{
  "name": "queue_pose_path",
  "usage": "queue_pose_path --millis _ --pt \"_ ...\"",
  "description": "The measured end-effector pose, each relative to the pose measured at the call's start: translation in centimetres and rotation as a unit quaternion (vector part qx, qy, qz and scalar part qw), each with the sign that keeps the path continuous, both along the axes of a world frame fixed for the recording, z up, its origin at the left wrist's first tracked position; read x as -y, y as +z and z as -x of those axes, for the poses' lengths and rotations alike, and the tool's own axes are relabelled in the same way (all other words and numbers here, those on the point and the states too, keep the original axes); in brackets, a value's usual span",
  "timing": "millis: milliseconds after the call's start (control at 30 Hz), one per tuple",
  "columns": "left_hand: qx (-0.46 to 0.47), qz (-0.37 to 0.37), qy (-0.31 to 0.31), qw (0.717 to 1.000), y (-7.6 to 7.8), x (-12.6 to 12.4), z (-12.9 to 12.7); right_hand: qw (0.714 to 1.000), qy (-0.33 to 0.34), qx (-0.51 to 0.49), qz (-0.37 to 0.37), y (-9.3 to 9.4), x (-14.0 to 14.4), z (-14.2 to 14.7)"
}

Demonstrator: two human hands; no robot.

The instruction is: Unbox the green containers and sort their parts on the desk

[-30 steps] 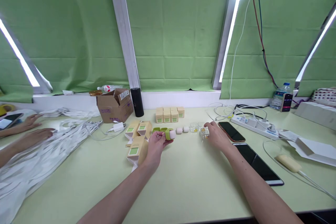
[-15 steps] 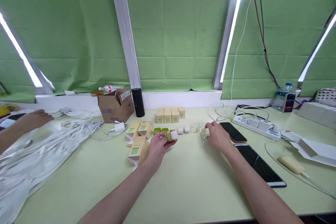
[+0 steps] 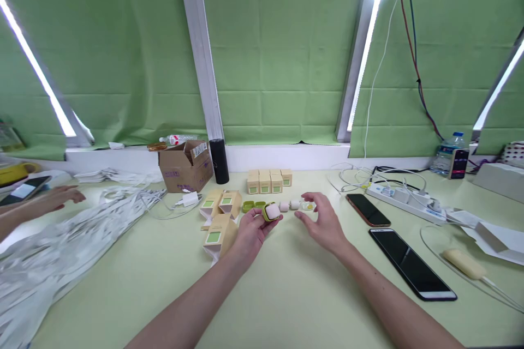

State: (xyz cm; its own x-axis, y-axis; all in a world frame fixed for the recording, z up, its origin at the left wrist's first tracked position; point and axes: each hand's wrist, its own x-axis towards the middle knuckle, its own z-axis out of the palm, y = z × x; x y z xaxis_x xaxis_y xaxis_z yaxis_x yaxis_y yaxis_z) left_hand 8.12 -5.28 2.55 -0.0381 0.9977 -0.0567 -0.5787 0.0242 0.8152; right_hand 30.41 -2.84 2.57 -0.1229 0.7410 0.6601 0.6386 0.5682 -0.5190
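Observation:
My left hand [image 3: 252,232] grips a small pale pink, rounded block in a green sleeve [image 3: 271,211], with thumb and fingers around it. Across from it, my right hand [image 3: 325,223] is open, thumb and fingers apart, nothing visibly between them. Near its fingertips lies a clear plastic piece [image 3: 307,205] with a yellow spot, partly hidden. Two small whitish blocks [image 3: 284,206] sit between my hands. Behind my left hand are green square sleeves [image 3: 248,206]. Folded tan cartons with green labels [image 3: 221,234] stand just left of that hand.
Small tan boxes [image 3: 264,181] stand in a row at the back, near a brown cardboard box [image 3: 184,169] and a black cylinder [image 3: 219,161]. Phones [image 3: 411,264] and a power strip [image 3: 405,196] lie at right. White strips [image 3: 77,253] and another person's hand [image 3: 53,199] are at left.
My right hand has moved left from the clear pieces toward my left hand, its fingers spreading. The green-sleeved block has tilted slightly in my left hand. The view has shifted a little.

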Motion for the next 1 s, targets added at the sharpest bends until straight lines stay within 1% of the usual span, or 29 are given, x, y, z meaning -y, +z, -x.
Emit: queue_pose_path --millis 67,133,267,433,700,833,1000 --pt "-0.003 -0.018 -0.007 1.0 0.0 0.2 -0.2 0.999 0.039 -0.036 0.01 -0.5 1.0 1.9" --pt "-0.012 -0.03 -0.016 0.999 -0.1 0.4 -0.3 0.997 0.06 -0.049 0.027 -0.9 1.9 3.3" --pt "-0.031 -0.044 -0.029 0.998 -0.6 0.6 -0.8 0.995 0.075 -0.055 0.048 -1.3 2.6 4.4" --pt "-0.051 -0.049 -0.042 0.997 -0.9 0.6 -1.4 0.994 0.077 -0.051 0.051 -1.3 2.6 4.6" --pt "-0.085 -0.061 -0.077 0.991 0.0 1.4 -1.6 0.993 0.092 -0.07 0.014 -1.4 2.6 4.1" --pt "-0.111 -0.102 -0.072 0.986 0.4 1.7 -1.4 0.994 0.086 -0.056 -0.02 -1.4 2.3 3.4" --pt "-0.156 -0.174 -0.05 0.971 0.7 2.0 -1.1 0.992 0.09 0.005 -0.084 -1.0 2.0 2.7"
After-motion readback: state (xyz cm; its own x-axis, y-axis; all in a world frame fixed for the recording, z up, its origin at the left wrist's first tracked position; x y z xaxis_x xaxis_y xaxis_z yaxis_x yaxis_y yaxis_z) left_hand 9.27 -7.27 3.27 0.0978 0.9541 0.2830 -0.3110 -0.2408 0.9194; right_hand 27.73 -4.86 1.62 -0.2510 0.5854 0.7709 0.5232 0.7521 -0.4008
